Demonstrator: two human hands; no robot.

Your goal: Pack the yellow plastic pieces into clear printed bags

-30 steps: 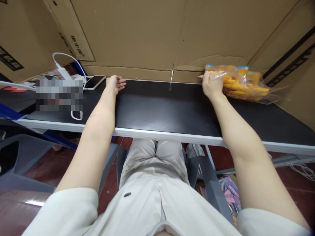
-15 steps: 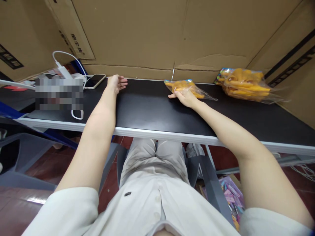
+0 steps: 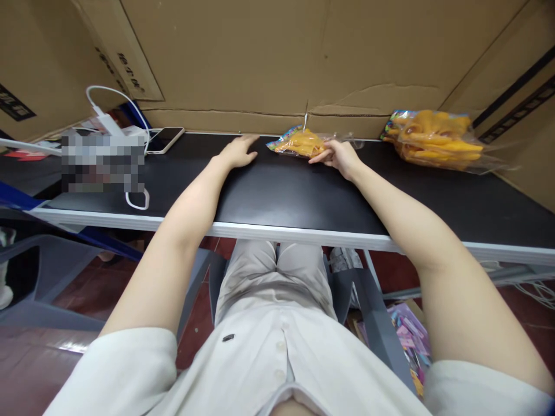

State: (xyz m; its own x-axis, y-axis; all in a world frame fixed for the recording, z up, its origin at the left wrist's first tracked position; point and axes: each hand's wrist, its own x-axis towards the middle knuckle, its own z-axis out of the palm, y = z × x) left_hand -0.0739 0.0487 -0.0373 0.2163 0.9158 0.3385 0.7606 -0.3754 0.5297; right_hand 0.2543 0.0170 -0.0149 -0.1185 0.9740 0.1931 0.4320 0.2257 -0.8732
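A clear plastic bag of orange-yellow items (image 3: 299, 142) with a colourful printed header lies on the black table (image 3: 277, 202). My right hand (image 3: 340, 157) is closed on the bag's right end, thumb and fingers pinching it. What the items inside are, I cannot make out. To the left of the bag, my left hand (image 3: 237, 152) is over the table with its fingers stretched out, holding nothing, a short gap from the header. A second, fuller bag of orange-yellow items (image 3: 433, 141) rests at the right, against the cardboard.
Cardboard panels (image 3: 260, 58) wall off the back and sides. A phone (image 3: 166, 140) lies at the back left beside a white cable (image 3: 117, 91) and a blurred-out patch. The table has a silver front edge (image 3: 277, 232). Below right is a pile of colourful packages (image 3: 410, 335).
My left hand has moved right, toward the bag, and turned palm down. The held bag has shifted left and turned, its header now at the left; my right hand has moved to its right end.
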